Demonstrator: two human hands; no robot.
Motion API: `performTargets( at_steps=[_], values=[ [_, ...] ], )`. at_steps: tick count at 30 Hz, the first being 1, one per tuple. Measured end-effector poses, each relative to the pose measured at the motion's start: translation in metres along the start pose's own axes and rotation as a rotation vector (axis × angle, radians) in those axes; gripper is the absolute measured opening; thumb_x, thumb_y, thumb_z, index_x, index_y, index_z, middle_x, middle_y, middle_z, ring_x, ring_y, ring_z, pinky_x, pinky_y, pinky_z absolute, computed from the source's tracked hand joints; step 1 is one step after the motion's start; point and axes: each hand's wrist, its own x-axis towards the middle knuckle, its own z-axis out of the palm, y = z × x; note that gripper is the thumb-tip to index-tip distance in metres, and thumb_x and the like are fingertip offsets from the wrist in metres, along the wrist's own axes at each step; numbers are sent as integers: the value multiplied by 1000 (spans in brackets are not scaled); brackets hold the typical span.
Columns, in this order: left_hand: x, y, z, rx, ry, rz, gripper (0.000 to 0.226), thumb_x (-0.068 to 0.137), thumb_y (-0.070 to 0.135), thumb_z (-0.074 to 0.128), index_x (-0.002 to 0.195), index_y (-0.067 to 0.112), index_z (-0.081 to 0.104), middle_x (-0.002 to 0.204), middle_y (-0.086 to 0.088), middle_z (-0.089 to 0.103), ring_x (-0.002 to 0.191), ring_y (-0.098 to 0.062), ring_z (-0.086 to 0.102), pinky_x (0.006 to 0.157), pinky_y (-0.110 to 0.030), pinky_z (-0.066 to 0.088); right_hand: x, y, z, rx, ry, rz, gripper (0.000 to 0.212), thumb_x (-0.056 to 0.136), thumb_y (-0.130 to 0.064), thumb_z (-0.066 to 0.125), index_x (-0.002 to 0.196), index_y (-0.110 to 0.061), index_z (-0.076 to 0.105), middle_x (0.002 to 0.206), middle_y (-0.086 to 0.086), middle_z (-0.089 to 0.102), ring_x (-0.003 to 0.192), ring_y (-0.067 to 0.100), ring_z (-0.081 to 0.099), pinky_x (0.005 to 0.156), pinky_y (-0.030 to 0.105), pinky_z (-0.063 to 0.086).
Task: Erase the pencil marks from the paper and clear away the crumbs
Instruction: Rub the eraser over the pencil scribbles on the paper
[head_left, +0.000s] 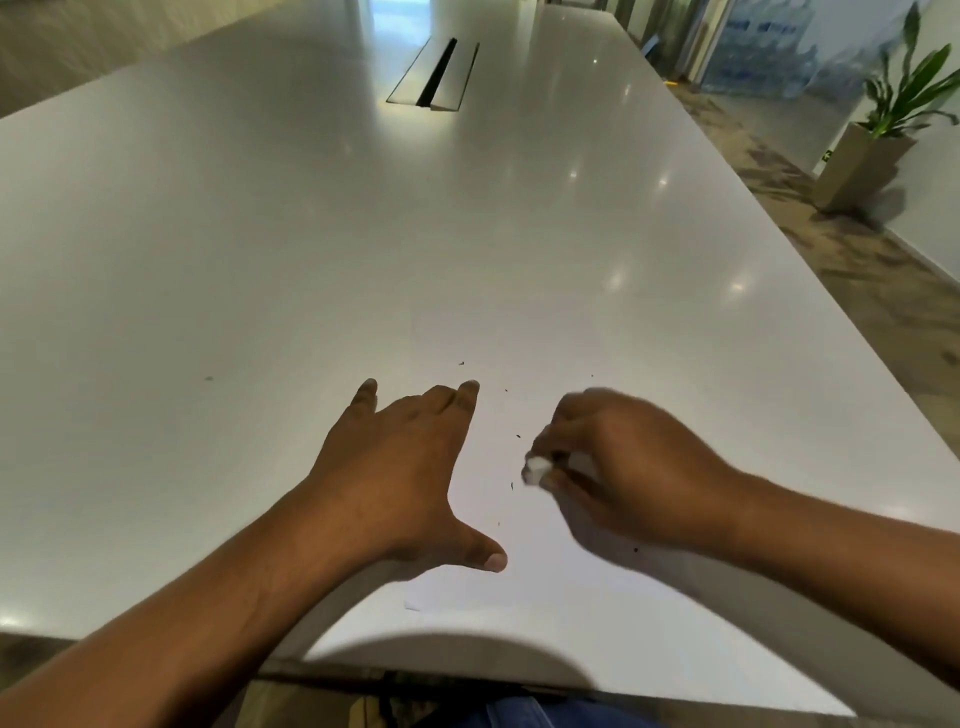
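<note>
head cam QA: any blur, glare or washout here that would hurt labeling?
Head view: right hand and the eraser it pinches are motion-smeared; left hand is sharp, resting flat on the paper. Bright glare spots dot the table; the white paper nearly vanishes against it. Crumbs read as dark specks. Wide-angle lens bends the table edges.
</note>
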Motion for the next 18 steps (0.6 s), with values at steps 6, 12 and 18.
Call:
performTargets(
  at_steps=[6, 12, 18],
  values=[
    [0, 8, -11, 15, -39, -8, 119, 53, 86, 67, 148, 30, 23, 140, 13, 38, 118, -14, 47, 97, -39, 37, -16, -8, 1, -21, -25, -16, 23, 90, -41, 51, 96, -35, 72, 85, -14, 59, 85, 13, 57, 64, 36, 52],
    [11, 25, -28, 243, -119, 10, 79, 54, 85, 68, 100, 25, 46, 98, 7, 37, 77, -16, 45, 74, -35, 38, 22, 15, -6, -77, 106, 113, 18, 91, -44, 60, 95, -33, 74, 87, -10, 60, 85, 16, 60, 64, 33, 50],
    [17, 31, -35, 341, -168, 23, 80, 55, 85, 68, 102, 22, 55, 92, 6, 33, 63, -13, 44, 58, -30, 29, 36, 22, -11, -97, 114, 209, 17, 90, -41, 61, 93, -32, 75, 90, -8, 62, 85, 17, 60, 64, 29, 46]
  ],
)
